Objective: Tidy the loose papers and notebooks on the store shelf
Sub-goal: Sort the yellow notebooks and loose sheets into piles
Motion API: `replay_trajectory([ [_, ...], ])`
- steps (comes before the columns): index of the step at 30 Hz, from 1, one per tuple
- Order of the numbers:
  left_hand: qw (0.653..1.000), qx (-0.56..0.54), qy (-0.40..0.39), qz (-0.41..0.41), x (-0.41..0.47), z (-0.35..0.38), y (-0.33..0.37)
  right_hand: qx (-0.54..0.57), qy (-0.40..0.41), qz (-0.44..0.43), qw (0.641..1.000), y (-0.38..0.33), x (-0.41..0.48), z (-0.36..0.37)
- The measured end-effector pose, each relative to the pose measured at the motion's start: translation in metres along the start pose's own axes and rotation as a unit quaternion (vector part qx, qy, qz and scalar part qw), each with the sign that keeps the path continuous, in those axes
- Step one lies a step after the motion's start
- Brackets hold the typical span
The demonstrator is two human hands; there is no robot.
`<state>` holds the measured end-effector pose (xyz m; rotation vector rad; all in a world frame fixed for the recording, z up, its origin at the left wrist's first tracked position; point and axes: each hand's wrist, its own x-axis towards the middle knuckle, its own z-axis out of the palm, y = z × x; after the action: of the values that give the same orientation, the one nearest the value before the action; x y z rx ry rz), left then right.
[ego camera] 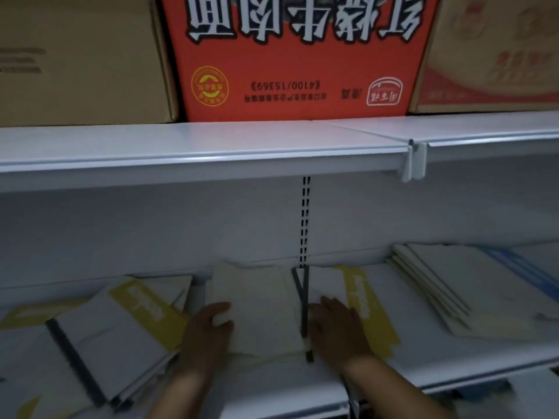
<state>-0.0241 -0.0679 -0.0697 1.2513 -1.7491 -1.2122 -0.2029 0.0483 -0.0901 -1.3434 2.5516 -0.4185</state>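
Note:
A cream stack of loose papers point(260, 300) lies in the middle of the white shelf point(423, 355). My left hand point(205, 331) holds its left edge, thumb on top of the sheets. My right hand point(335, 325) lies flat against the stack's right side, over a dark shelf bracket point(304, 300). A white and yellow notebook point(360, 297) lies under and just right of my right hand. To the left a pile of white and yellow notebooks point(127, 325) lies askew, one with a black spine point(75, 361).
A fanned pile of pale notebooks point(459, 285) with a blue one point(520, 267) sits at the right. Above is another white shelf point(211, 146) carrying a brown carton point(81, 58), a red carton point(299, 55) and a tan carton point(496, 52).

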Motion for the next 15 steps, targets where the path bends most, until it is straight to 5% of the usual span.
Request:
replay_trajectory([
  [6,0.968,0.225,0.017,0.108,0.002,0.011,-0.009,-0.036,-0.106,-0.011,0.994,0.027,-0.002,-0.012],
  [9,0.893,0.4,-0.183,0.101,-0.001,0.009,-0.007,-0.061,-0.136,-0.066,0.987,0.032,-0.003,-0.013],
  [11,0.839,0.478,-0.244,0.092,-0.002,0.012,-0.009,-0.071,-0.141,-0.085,0.984,0.033,-0.004,-0.013],
  [15,0.858,0.463,-0.184,0.128,0.002,0.016,-0.015,-0.07,-0.134,-0.085,0.985,0.032,-0.002,-0.009],
])
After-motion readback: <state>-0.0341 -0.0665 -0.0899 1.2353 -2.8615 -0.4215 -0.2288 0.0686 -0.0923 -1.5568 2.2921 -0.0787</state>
